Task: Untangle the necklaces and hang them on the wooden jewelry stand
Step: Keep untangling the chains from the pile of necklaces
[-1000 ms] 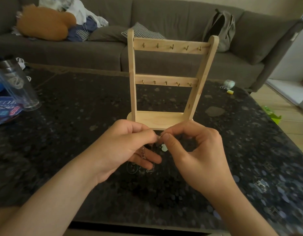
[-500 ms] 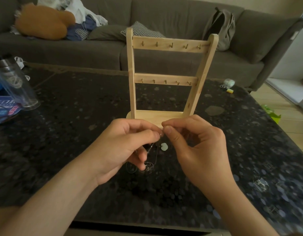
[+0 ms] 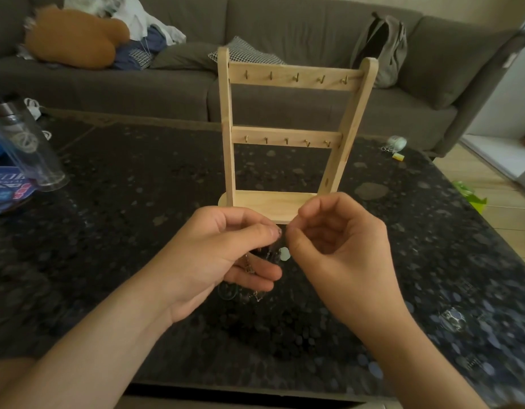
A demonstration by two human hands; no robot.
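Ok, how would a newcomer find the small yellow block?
On the dark speckled table, look past the light wooden jewelry stand to the far right edge. Beside a pale round object lies the small yellow block, the only yellow thing on it.

Pale wooden jewelry stand (image 3: 288, 137) on black speckled table (image 3: 137, 202).

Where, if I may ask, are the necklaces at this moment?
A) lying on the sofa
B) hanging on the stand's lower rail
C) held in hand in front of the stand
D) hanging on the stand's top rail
C: the necklaces dangle in a tangle from the left hand in front of the wooden jewelry stand, whose hooks on both rails are all bare.
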